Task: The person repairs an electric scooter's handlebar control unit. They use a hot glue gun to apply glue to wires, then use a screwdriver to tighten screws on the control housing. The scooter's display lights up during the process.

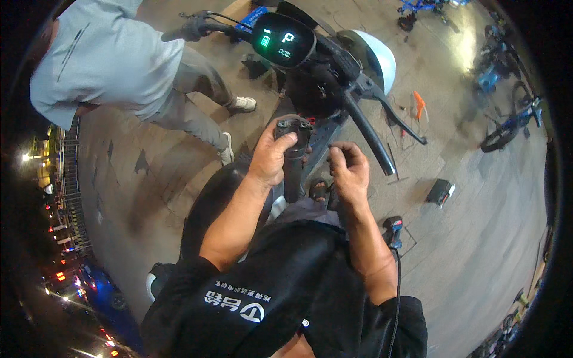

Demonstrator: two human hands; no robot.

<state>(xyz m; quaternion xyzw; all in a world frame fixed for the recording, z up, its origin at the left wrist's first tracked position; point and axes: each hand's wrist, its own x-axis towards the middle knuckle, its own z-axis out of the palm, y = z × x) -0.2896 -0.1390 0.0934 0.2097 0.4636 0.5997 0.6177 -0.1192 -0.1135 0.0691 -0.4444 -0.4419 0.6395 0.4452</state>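
Note:
My left hand (271, 152) is closed around a small black plastic part (292, 130), its thumb laid across the face. The part is dark, and its exact kind cannot be made out. Just to the right of it, apart from the part, is my right hand (350, 173), with thumb and fingers curled together. Anything between those fingertips is too small to see. Beyond both hands stands an electric scooter with a lit display (283, 39), a black handlebar grip (371, 136) and a brake lever (397, 114).
A person in a light shirt (113, 65) stands at the left, by the far handlebar grip (185, 30). On the paving at the right lie a cordless drill (393, 231), a black box (440, 192) and an orange tool (420, 106). A blue bicycle (513, 126) is farther right.

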